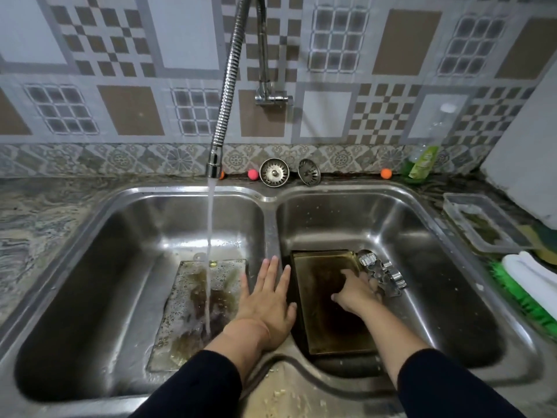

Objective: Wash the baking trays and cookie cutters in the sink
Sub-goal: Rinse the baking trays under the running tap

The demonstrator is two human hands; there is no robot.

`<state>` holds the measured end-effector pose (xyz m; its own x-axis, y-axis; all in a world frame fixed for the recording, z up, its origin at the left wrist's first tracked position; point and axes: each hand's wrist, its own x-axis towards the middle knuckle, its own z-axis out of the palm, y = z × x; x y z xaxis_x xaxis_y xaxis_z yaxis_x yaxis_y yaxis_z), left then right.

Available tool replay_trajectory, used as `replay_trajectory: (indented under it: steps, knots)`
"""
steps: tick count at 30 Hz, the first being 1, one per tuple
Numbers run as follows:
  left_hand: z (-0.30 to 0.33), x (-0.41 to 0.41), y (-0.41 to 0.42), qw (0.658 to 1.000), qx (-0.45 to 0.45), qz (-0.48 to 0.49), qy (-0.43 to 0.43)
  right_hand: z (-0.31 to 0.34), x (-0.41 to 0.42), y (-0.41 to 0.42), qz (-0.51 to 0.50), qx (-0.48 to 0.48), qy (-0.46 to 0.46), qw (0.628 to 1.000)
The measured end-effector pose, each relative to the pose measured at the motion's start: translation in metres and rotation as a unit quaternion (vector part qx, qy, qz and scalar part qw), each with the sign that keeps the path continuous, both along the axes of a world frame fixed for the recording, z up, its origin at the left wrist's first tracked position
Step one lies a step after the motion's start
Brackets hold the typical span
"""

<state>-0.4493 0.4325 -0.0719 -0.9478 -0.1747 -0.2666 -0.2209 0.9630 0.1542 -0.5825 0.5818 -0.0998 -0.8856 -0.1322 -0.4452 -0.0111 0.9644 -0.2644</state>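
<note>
A steel double sink [269,203] fills the view. In the left basin lies a dirty flat baking tray [180,321], and water from the flexible tap [214,164] runs onto it. A darker, deeper baking tray [328,324] lies in the right basin, with several metal cookie cutters [382,274] beside its far right corner. My left hand [268,300] rests flat with straight fingers on the divider between the basins. My right hand [358,289] reaches over the dark tray with curled fingers at the cutters; whether it grips one is hidden.
Two sink strainers [274,172] lean against the tiled wall behind the sink, with small orange and pink balls beside them. A green dish soap bottle [422,162], a clear plastic container [482,224], and a green brush with a white cloth [524,285] sit on the right counter.
</note>
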Motion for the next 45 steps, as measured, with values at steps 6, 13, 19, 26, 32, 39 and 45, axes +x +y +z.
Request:
replay_trajectory:
  steps: [6,13,19,26,32,39,45]
  knots:
    - [-0.002,0.001,-0.037,0.975,0.217,0.027,0.038,0.053,0.058,-0.065,0.151,-0.052,0.066,0.985]
    - [-0.014,0.033,-0.120,0.930,0.295,0.217,0.043,0.050,0.119,-0.144,0.228,-0.107,0.084,0.964]
    - [-0.049,0.064,-0.164,0.951,0.155,0.254,-0.081,-0.017,0.123,-0.197,0.077,-0.019,-0.125,0.989]
    - [-0.076,0.063,-0.177,0.947,0.124,0.245,-0.166,-0.045,0.114,-0.216,-0.043,-0.048,-0.124,0.990]
    - [-0.079,0.073,-0.189,0.956,0.140,0.212,-0.146,-0.046,0.108,-0.212,-0.090,-0.179,-0.180,0.963]
    - [-0.069,0.074,-0.174,0.946,0.151,0.209,-0.194,-0.028,0.112,-0.206,-0.051,-0.303,-0.055,0.950]
    - [-0.071,0.048,-0.139,0.966,0.183,0.132,-0.129,-0.013,0.112,-0.214,-0.043,-0.393,-0.014,0.919]
